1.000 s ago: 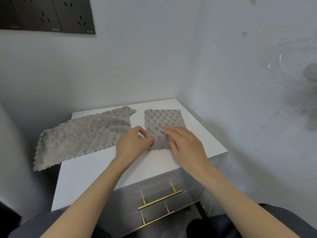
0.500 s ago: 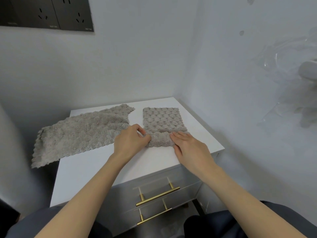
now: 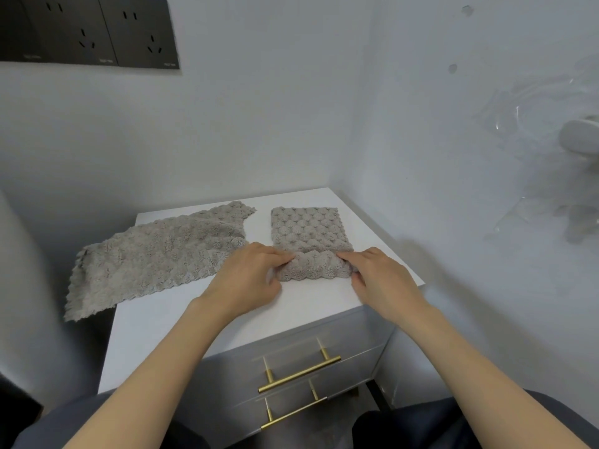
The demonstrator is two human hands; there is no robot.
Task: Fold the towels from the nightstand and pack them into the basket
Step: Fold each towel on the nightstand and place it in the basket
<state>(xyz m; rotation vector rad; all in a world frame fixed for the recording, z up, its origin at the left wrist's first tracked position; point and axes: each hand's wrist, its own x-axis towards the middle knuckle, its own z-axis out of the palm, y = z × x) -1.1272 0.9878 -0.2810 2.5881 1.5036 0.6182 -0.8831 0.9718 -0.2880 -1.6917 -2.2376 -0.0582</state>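
Note:
A small grey-beige towel (image 3: 309,230) with a scalloped weave lies folded into a narrow strip on the right half of the white nightstand (image 3: 181,319). Its near end is turned up into a short roll. My left hand (image 3: 249,275) pinches the left end of that roll and my right hand (image 3: 377,273) pinches the right end. A second, unfolded towel (image 3: 155,257) of the same cloth is spread over the left half of the top, its left end hanging past the edge. No basket is in view.
The nightstand stands in a corner, with white walls behind it and on its right. Two drawers with brass bar handles (image 3: 299,374) face me. Dark wall sockets (image 3: 87,30) are high at the left. My knees sit below the drawers.
My right hand came down from above the towel onto the right end of its near edge. Both hands have turned that near edge up and away from me into a short roll.

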